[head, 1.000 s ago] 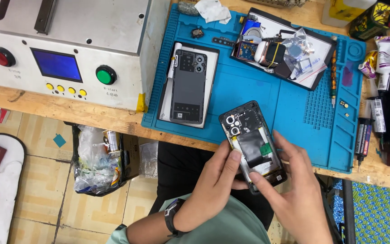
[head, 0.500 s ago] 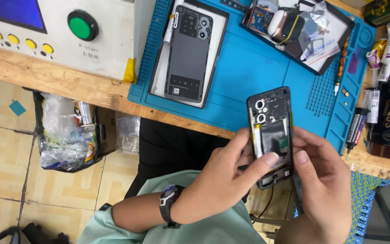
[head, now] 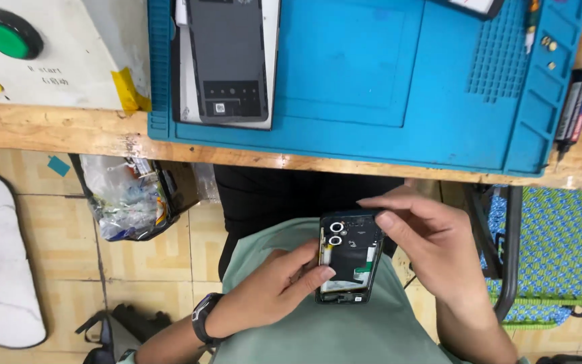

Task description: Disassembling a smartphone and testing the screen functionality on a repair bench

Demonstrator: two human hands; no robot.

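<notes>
The phone (head: 349,259) is lying open, back cover off, over the person's lap, below the counter (head: 55,131) edge. Its two camera rings and a green board part are showing inside the dark frame. The left hand (head: 271,293) is gripping it from the lower left side, with the fingers closed along the left edge and the thumb pressing near the bottom. The right hand (head: 432,253) is closing on the upper right corner, with the fingertips pinching the top edge.

I judge that the phone is light and stiff, but fragile now: the inner parts and thin cables are bare, so it is better to be holding it only by the frame edges, as both grips are doing, and not pressing on the middle.

Above the grips, on the counter, a blue mat (head: 385,87) is carrying a second phone (head: 227,57) lying face down on a white sheet. Far to the left of it, a white machine (head: 55,54) with a green button (head: 9,35) is standing. Left of the left hand, on the floor, a bin (head: 133,195) with plastic waste is standing.
</notes>
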